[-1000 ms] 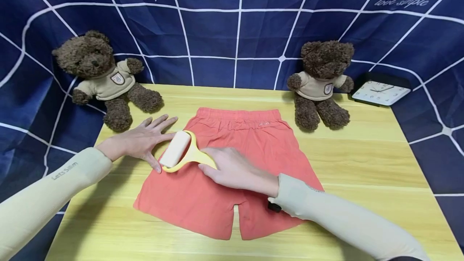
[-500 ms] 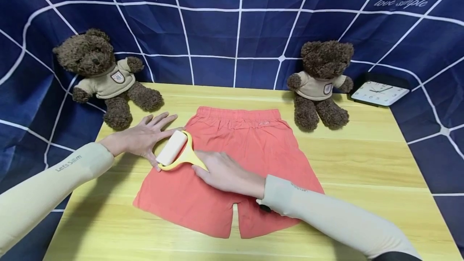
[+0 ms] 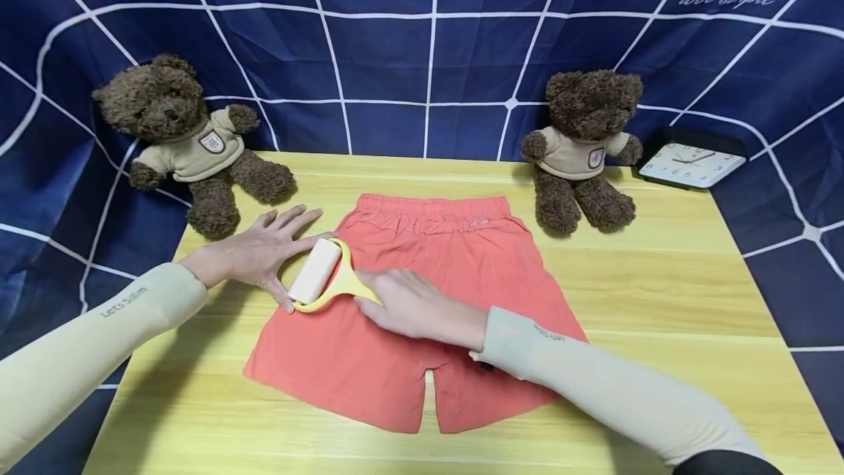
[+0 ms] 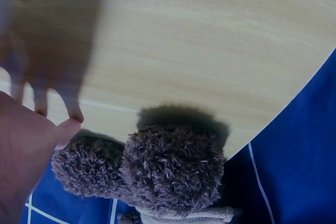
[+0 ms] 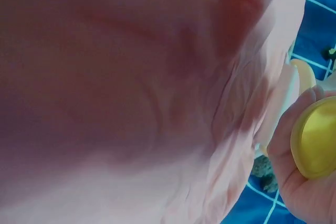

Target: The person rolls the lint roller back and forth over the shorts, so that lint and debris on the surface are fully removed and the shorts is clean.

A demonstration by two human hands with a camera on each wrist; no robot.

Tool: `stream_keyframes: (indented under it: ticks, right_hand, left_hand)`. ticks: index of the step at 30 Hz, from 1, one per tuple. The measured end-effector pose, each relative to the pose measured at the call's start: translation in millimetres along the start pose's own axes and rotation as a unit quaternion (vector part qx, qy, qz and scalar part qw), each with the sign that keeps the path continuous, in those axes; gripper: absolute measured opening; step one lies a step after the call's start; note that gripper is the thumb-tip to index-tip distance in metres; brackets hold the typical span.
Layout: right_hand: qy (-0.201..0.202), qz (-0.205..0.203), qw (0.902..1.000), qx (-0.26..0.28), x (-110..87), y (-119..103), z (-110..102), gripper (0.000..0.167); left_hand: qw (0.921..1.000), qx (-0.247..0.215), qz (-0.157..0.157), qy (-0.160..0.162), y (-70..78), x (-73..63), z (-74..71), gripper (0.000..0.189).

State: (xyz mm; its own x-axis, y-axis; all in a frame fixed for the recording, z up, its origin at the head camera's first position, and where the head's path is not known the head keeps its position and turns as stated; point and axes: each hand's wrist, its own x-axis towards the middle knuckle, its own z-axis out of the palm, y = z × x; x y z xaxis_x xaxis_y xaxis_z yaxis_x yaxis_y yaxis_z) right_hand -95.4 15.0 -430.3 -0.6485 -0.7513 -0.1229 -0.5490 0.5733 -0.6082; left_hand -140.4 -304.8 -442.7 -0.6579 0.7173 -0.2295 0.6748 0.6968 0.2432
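Red shorts (image 3: 455, 277) lie spread on the table, waistband toward the back wall. My right hand (image 3: 412, 303) grips the yellow handle of a lint roller (image 3: 316, 270), whose white roll lies over the left edge of the shorts. In the right wrist view, the rounded yellow handle end (image 5: 319, 139) shows against the palm. With fingers spread, my left hand (image 3: 264, 249) presses down at the left side of the shorts, its thumb and forefinger on either side of the roll. The left wrist view shows only part of this hand (image 4: 23, 145).
A brown teddy bear (image 3: 201, 149) in a beige top leans at the back left, close behind my left hand. Another teddy bear (image 3: 583, 156) sits at the back right beside a black-framed clock (image 3: 691, 163). A blue cloth with white lines (image 3: 389, 57) hangs around the wooden table (image 3: 659, 299).
The lint roller has gone slightly left toward my left hand, then a little back to the right, with my right hand on its handle. My left hand has hardly moved.
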Motion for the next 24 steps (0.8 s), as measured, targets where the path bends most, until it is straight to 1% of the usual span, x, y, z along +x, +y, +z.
stream_keyframes:
  ticks: [3, 10, 12, 14, 16, 18, 20, 24]
  right_hand:
    - [-0.006, -0.001, 1.0, 0.005, -2.0, 3.9, -2.5, 0.014]
    - [-0.013, -0.008, 0.9998, 0.01, -12.0, 13.9, -7.1, 0.015]
    - [-0.016, -0.005, 0.9998, 0.01, -15.0, 16.3, -10.5, 0.02]
    - [-0.024, -0.005, 0.9997, 0.009, -17.8, 18.8, -14.4, 0.026]
    - [-0.032, -0.007, 0.9995, 0.007, -20.5, 21.4, -18.5, 0.027]
    - [-0.04, -0.009, 0.9992, 0.003, -23.6, 24.7, -22.2, 0.031]
    - [-0.043, -0.014, 0.9989, -0.005, -26.7, 27.8, -25.0, 0.032]
    - [-0.047, -0.022, 0.9986, -0.01, -32.5, 34.4, -28.5, 0.036]
  left_hand:
    - [1.0, -0.005, -0.007, -0.005, 2.4, 0.5, -1.7, 0.14]
    - [0.9996, -0.008, -0.018, -0.018, 8.7, 0.1, -5.7, 0.14]
    - [0.9997, -0.008, -0.018, -0.018, 10.1, 0.9, -7.7, 0.14]
    - [0.9995, -0.01, -0.019, -0.024, 11.3, 1.5, -9.4, 0.139]
    - [0.9992, -0.012, -0.022, -0.03, 12.1, 2.2, -9.7, 0.139]
    - [0.9986, -0.015, -0.031, -0.04, 12.8, 2.7, -9.3, 0.14]
    - [0.9978, -0.018, -0.04, -0.049, 14.4, 3.0, -8.7, 0.141]
    - [0.9966, -0.021, -0.057, -0.056, 18.6, 4.0, -10.4, 0.141]
